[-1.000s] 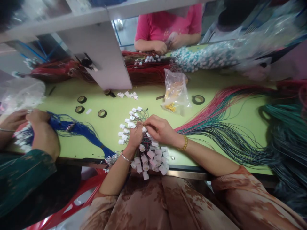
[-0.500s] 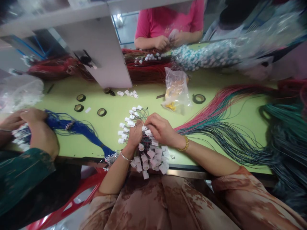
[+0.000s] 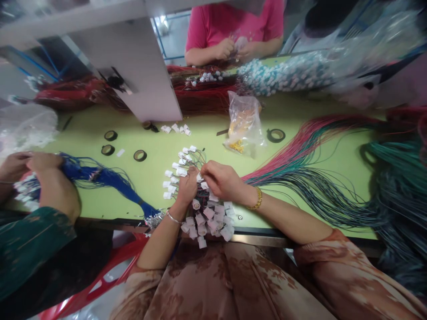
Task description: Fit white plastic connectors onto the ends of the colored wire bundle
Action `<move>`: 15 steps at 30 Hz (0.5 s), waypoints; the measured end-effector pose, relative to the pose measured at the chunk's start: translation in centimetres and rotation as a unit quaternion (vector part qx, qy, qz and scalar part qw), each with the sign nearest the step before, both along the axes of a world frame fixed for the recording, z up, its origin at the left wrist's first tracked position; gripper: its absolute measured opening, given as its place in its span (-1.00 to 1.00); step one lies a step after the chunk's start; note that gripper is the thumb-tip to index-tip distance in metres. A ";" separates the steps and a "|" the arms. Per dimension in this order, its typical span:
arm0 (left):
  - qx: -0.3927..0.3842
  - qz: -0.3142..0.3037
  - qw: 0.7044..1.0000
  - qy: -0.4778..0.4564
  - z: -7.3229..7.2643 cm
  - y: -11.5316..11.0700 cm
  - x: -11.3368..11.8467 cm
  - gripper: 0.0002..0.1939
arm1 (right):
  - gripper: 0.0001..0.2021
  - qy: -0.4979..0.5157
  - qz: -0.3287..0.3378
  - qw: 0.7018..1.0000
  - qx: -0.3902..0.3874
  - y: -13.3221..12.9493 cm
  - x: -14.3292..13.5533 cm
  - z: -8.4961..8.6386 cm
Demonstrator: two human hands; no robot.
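Observation:
My left hand (image 3: 188, 186) is closed around thin wires beside a white connector, its thumb up. Close against it on the right, my right hand (image 3: 223, 180) pinches at a small white connector (image 3: 199, 178) between the two hands. Below them, a cluster of larger white connectors (image 3: 210, 220) hangs at the table's front edge. Smaller white connectors (image 3: 170, 184) on thin wires fan out left of my left hand. Long pink, green and dark wires (image 3: 287, 166) run from behind my right hand to the right.
Rolls of black tape (image 3: 140, 155) lie at the left and another (image 3: 275, 135) at the right. A clear bag of yellow pieces (image 3: 245, 124) stands at the back. Blue wires (image 3: 110, 178) lie near another person's hands (image 3: 45, 164). A person in pink (image 3: 233, 33) works opposite.
The view has shifted slightly, so the table things sit a little further left. My hands keep nearly the same pose around the small connector.

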State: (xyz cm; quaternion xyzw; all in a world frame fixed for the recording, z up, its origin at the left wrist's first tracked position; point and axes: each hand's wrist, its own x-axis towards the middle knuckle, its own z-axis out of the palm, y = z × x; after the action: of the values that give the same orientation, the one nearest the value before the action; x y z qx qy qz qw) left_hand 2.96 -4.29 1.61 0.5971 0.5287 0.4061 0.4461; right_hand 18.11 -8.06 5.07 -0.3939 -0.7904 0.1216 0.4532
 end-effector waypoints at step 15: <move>-0.073 0.069 0.993 -0.054 0.1 -0.2 0.4 -0.41 | -0.66 -0.084 -0.109 0.990 -0.018 -2.9 -3.7 -2.6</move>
State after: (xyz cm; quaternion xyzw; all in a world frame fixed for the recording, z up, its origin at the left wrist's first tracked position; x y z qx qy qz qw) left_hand 3.31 -4.51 1.72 0.5023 0.5717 0.4279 0.4876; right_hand 14.39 -10.96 2.51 -0.4946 -0.7755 0.0520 0.3890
